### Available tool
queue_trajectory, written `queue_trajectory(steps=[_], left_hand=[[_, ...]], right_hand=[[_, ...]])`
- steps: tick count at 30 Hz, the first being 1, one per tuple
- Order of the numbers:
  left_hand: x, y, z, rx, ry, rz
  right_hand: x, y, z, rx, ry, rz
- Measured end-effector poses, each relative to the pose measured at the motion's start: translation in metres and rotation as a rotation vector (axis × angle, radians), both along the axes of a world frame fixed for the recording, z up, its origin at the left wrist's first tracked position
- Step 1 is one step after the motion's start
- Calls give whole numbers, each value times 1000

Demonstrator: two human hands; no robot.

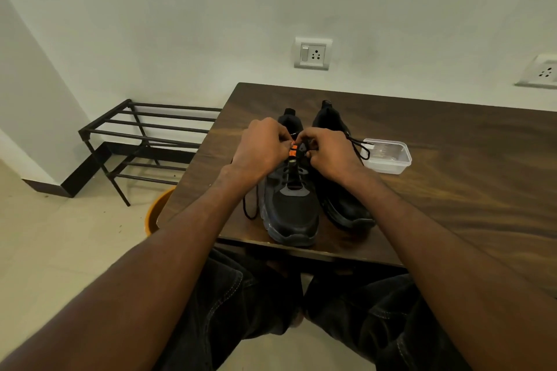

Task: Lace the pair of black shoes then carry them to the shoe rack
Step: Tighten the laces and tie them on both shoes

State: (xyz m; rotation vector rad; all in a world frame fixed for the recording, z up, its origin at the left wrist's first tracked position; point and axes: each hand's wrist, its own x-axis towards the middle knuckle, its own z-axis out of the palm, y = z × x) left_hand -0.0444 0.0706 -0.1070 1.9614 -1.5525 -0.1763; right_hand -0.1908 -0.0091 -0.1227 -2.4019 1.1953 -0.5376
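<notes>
Two black shoes stand side by side on the dark wooden table [437, 184], toes toward me. The left shoe [291, 211] has an orange tab on its tongue. My left hand [262, 146] and my right hand [330, 153] meet over its upper eyelets, each pinching the black lace there. A loose lace end [250, 208] hangs down the left side of this shoe. The right shoe [346, 205] sits behind my right hand, and its lace [358, 146] trails out to the right.
A clear lidded plastic box [388, 156] stands right of the shoes. The black metal shoe rack [141, 141] stands on the floor to the left against the wall. An orange bucket [156, 211] sits under the table's left corner. My knees are under the front edge.
</notes>
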Motion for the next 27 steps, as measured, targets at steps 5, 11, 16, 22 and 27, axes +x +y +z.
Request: queue_trajectory(steps=[5,11,16,22,27], left_hand=[[-9,-5,0,47,-161,27],[-5,-13,-2,89,-9,70],[-15,-22,-5,103,73,184],[-21,-22,-2,137,-41,269],[-20,-20,-3,195,156,176]], right_hand=[[-1,-3,0,9,-5,-11],[-2,-6,-1,38,-30,-22],[-1,-6,-1,90,-108,-77],[4,-2,-4,128,-180,-152],[7,2,-3,168,-223,-206]])
